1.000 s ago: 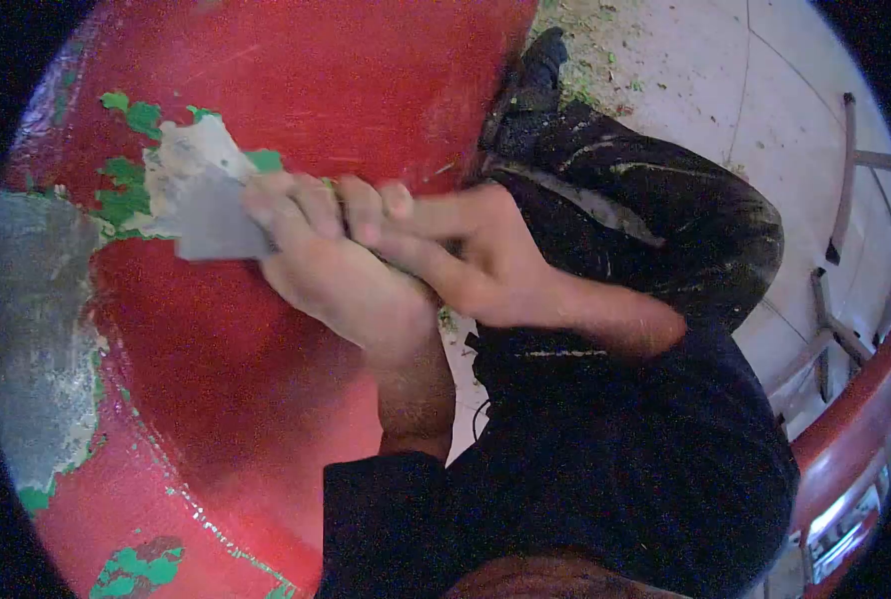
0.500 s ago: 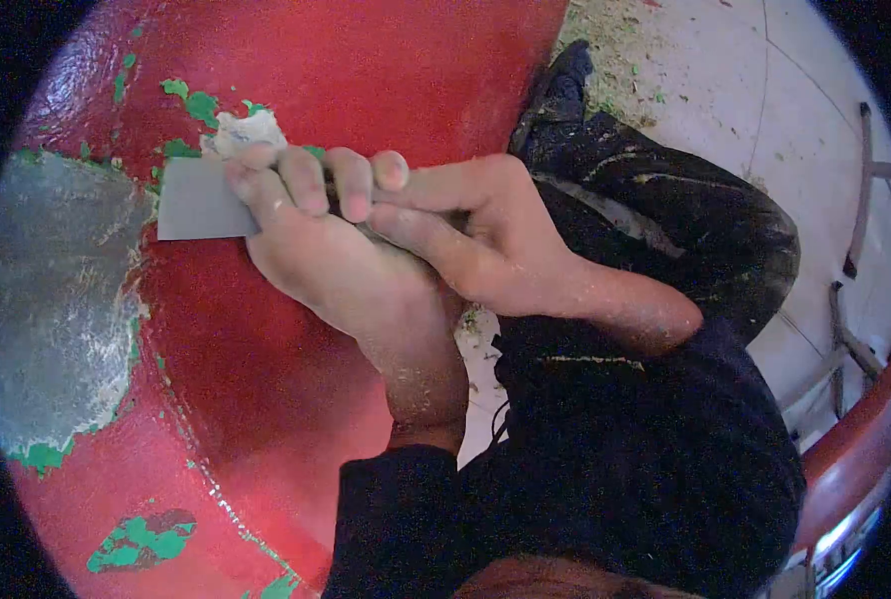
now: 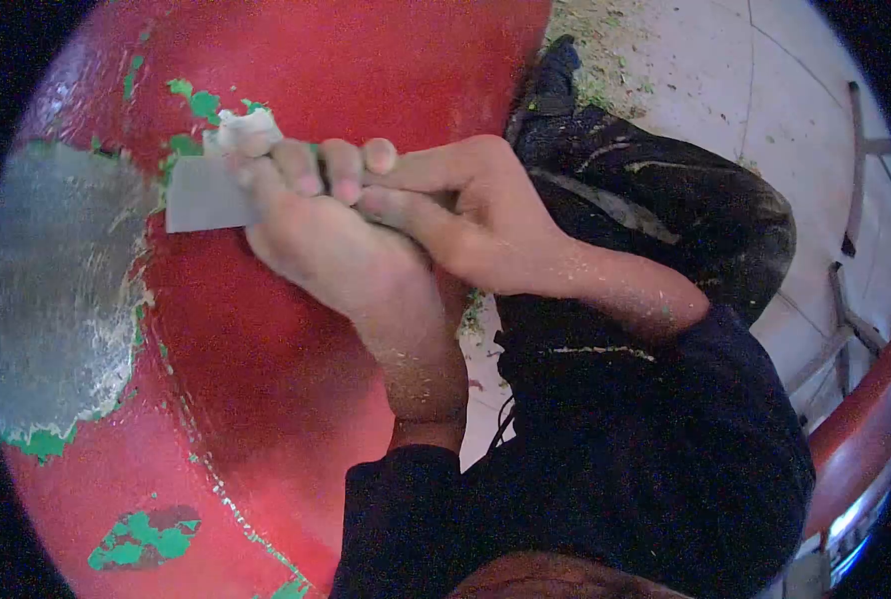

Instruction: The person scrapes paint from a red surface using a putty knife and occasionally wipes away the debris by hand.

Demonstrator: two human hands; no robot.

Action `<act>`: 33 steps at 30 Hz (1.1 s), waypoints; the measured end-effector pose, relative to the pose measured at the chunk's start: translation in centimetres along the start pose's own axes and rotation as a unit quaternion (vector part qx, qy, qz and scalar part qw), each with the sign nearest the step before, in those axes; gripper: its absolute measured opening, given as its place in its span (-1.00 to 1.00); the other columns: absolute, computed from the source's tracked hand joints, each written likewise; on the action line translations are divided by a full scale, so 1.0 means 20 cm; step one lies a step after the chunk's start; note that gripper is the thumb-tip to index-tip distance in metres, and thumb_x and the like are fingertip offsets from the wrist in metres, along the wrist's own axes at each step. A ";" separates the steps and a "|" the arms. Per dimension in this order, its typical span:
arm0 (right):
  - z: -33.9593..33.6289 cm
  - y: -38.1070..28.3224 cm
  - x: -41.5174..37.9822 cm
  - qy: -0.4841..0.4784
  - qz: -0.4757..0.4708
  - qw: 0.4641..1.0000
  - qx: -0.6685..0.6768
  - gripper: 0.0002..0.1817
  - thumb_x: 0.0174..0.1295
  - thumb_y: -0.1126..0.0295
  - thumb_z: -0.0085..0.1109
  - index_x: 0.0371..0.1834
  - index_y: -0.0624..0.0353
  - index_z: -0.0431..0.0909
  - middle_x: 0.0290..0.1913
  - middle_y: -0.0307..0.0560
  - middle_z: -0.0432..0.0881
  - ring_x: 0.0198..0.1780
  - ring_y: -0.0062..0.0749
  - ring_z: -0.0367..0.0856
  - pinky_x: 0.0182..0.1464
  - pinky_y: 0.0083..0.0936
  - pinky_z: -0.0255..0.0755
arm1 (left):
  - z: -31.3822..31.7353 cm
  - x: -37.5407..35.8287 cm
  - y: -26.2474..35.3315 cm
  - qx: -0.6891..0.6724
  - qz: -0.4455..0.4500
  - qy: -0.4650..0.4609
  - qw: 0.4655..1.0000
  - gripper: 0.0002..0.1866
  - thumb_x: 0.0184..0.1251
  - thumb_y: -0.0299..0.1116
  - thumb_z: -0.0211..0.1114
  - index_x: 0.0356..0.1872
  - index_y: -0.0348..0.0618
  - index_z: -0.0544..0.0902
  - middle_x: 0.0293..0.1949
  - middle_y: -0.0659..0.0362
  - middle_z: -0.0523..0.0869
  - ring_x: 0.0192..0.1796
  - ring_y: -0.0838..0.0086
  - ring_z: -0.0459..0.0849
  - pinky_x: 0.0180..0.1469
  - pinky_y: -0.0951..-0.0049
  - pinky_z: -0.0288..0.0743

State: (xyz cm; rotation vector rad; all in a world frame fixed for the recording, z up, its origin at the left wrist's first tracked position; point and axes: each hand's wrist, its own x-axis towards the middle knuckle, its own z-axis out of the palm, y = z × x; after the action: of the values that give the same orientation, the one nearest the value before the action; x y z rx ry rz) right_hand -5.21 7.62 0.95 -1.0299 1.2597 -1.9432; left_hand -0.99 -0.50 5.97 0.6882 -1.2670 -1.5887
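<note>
A flat grey scraper blade [image 3: 204, 195] lies against the red painted surface [image 3: 296, 369], its far edge beside a bare grey metal patch [image 3: 61, 290]. My left hand [image 3: 341, 250] is closed around the scraper near the blade. Just right of it, my right hand [image 3: 485, 225] closes around the handle end, and its fingers press close to my left hand. The handle is mostly hidden by both hands. Above the blade are a whitish patch [image 3: 251, 128] and green paint spots [image 3: 204, 105].
My bent leg in dark, dusty trousers [image 3: 695, 200] is at the right. Debris [image 3: 600, 65] lies on the pale tiled floor [image 3: 710, 90]. Metal bars [image 3: 853, 180] and a red curved part [image 3: 855, 429] are at the far right. Flaked green paint [image 3: 141, 539] shows at the lower left.
The blade has shifted slightly right and up in view, away from the metal patch's edge. Both hands keep their hold, and the right hand has moved slightly left and up.
</note>
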 end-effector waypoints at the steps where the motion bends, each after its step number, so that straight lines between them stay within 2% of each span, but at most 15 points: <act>1: -0.01 0.00 -0.02 0.003 -0.013 1.000 -0.011 -0.85 0.25 0.46 0.09 -0.26 0.35 0.58 -0.52 -0.19 0.52 -0.35 -0.74 0.38 -0.34 -0.60 0.36 | -0.01 -0.02 -0.02 0.008 -0.012 0.001 1.000 -0.70 0.42 -0.11 -0.06 -0.50 0.00 0.29 -0.63 0.37 0.13 -0.66 0.64 0.16 -0.56 0.47 0.26; 3: 0.00 0.00 -0.06 -0.009 -0.043 0.999 -0.031 -0.84 0.25 0.44 0.08 -0.27 0.34 0.58 -0.54 -0.18 0.51 -0.36 -0.75 0.37 -0.34 -0.61 0.35 | -0.06 -0.07 -0.02 0.023 -0.022 0.014 0.999 -0.69 0.41 -0.10 -0.06 -0.50 0.00 0.28 -0.64 0.37 0.11 -0.66 0.63 0.16 -0.57 0.47 0.25; 4: 0.00 0.03 -0.10 -0.020 0.005 1.000 0.023 -0.83 0.26 0.42 0.08 -0.28 0.33 0.58 -0.55 -0.17 0.50 -0.37 -0.77 0.36 -0.35 -0.62 0.35 | -0.05 -0.13 -0.03 0.018 -0.034 0.041 0.998 -0.69 0.42 -0.10 -0.07 -0.49 0.00 0.27 -0.62 0.37 0.11 -0.66 0.63 0.15 -0.58 0.46 0.23; 7: -0.01 0.05 -0.06 -0.047 0.010 0.997 -0.054 -0.83 0.26 0.42 0.08 -0.26 0.32 0.59 -0.53 -0.20 0.53 -0.34 -0.78 0.37 -0.32 -0.63 0.36 | -0.02 -0.09 -0.04 0.031 -0.003 0.066 0.997 -0.69 0.42 -0.10 -0.07 -0.49 0.00 0.26 -0.62 0.36 0.10 -0.66 0.63 0.13 -0.58 0.46 0.23; 8: 0.02 0.02 -0.03 0.004 0.013 1.000 -0.001 -0.82 0.26 0.41 0.10 -0.24 0.31 0.60 -0.51 -0.24 0.54 -0.33 -0.79 0.37 -0.31 -0.65 0.36 | 0.01 -0.05 -0.01 0.024 0.020 0.050 0.998 -0.69 0.42 -0.11 -0.07 -0.49 -0.01 0.26 -0.62 0.35 0.11 -0.67 0.63 0.12 -0.57 0.46 0.24; 11: 0.08 0.00 0.00 0.065 -0.055 0.996 0.011 -0.80 0.16 0.27 0.13 -0.36 0.16 0.64 -0.59 0.12 0.50 -0.61 -0.33 0.52 -0.50 -0.44 0.36 | -0.02 -0.03 0.04 0.027 -0.003 -0.003 1.000 -0.69 0.43 -0.11 -0.09 -0.50 -0.02 0.27 -0.62 0.35 0.11 -0.67 0.63 0.13 -0.54 0.47 0.25; 14: 0.08 0.09 -0.08 0.058 -0.046 0.996 0.048 -0.81 0.15 0.27 0.14 -0.36 0.15 0.63 -0.60 0.11 0.50 -0.61 -0.33 0.52 -0.51 -0.42 0.36 | -0.03 -0.11 0.02 -0.005 -0.031 0.030 0.999 -0.69 0.43 -0.11 -0.10 -0.51 -0.01 0.27 -0.63 0.37 0.09 -0.68 0.63 0.12 -0.51 0.48 0.26; 18: 0.06 -0.01 0.03 0.057 -0.045 0.997 -0.008 -0.84 0.15 0.35 0.14 -0.34 0.20 0.63 -0.55 0.08 0.56 -0.52 -0.45 0.57 -0.39 -0.46 0.43 | 0.02 0.01 0.05 -0.036 0.026 -0.029 0.999 -0.71 0.42 -0.15 -0.08 -0.50 0.00 0.29 -0.64 0.37 0.11 -0.70 0.62 0.16 -0.58 0.45 0.27; 21: 0.09 -0.02 -0.08 0.072 -0.030 0.997 0.018 -0.83 0.16 0.37 0.13 -0.33 0.23 0.62 -0.52 0.10 0.57 -0.50 -0.43 0.59 -0.35 -0.47 0.45 | -0.06 -0.07 0.03 -0.026 -0.066 -0.015 0.997 -0.71 0.42 -0.15 -0.09 -0.50 0.00 0.29 -0.62 0.37 0.12 -0.69 0.62 0.17 -0.57 0.45 0.26; 22: 0.08 -0.01 -0.09 0.055 -0.002 0.998 0.018 -0.81 0.17 0.34 0.11 -0.29 0.22 0.62 -0.50 0.14 0.57 -0.49 -0.37 0.61 -0.36 -0.45 0.44 | -0.02 -0.10 0.03 -0.040 -0.069 0.031 0.996 -0.71 0.42 -0.15 -0.08 -0.50 0.00 0.29 -0.63 0.38 0.10 -0.68 0.63 0.15 -0.56 0.45 0.27; 25: 0.06 -0.01 -0.04 0.068 -0.030 0.997 -0.019 -0.80 0.19 0.33 0.11 -0.28 0.21 0.63 -0.50 0.14 0.57 -0.48 -0.39 0.61 -0.37 -0.46 0.44 | -0.02 -0.02 0.00 -0.027 -0.010 -0.018 0.999 -0.72 0.43 -0.12 -0.06 -0.46 -0.02 0.31 -0.64 0.37 0.10 -0.69 0.63 0.15 -0.60 0.43 0.28; 26: 0.08 -0.01 -0.02 0.096 -0.070 0.993 0.002 -0.79 0.20 0.31 0.10 -0.27 0.20 0.63 -0.51 0.13 0.57 -0.50 -0.38 0.60 -0.39 -0.46 0.43 | -0.01 0.01 0.04 -0.043 -0.032 -0.024 0.998 -0.72 0.42 -0.11 -0.05 -0.44 -0.02 0.32 -0.65 0.37 0.10 -0.68 0.63 0.15 -0.61 0.43 0.27; 29: 0.07 0.01 -0.09 0.082 -0.055 0.995 -0.030 -0.78 0.20 0.29 0.10 -0.29 0.19 0.63 -0.52 0.12 0.57 -0.53 -0.38 0.58 -0.41 -0.45 0.42 | -0.07 -0.05 -0.01 -0.028 -0.079 -0.026 0.996 -0.72 0.41 -0.10 -0.04 -0.44 -0.03 0.33 -0.65 0.36 0.10 -0.67 0.62 0.16 -0.60 0.44 0.25; 30: 0.03 -0.02 -0.11 0.034 0.013 0.999 -0.025 -0.77 0.20 0.26 0.10 -0.30 0.19 0.63 -0.52 0.14 0.55 -0.53 -0.32 0.59 -0.42 -0.42 0.42 | -0.02 -0.11 0.00 -0.030 -0.077 0.018 0.996 -0.71 0.39 -0.09 -0.01 -0.43 -0.03 0.34 -0.65 0.37 0.11 -0.67 0.62 0.16 -0.59 0.45 0.24; 33: 0.05 -0.02 -0.03 0.089 -0.034 0.994 -0.046 -0.77 0.20 0.25 0.10 -0.30 0.18 0.62 -0.52 0.16 0.54 -0.54 -0.32 0.58 -0.43 -0.43 0.41 | -0.02 0.02 0.00 -0.018 -0.045 -0.059 0.997 -0.72 0.39 -0.08 0.00 -0.42 -0.04 0.35 -0.65 0.36 0.12 -0.69 0.62 0.15 -0.60 0.46 0.24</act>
State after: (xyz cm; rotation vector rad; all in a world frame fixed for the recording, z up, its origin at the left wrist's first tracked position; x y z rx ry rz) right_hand -3.97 7.76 1.34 -0.9747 1.4404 -2.0835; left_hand -0.79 -0.97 5.83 0.6454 -1.3043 -1.7440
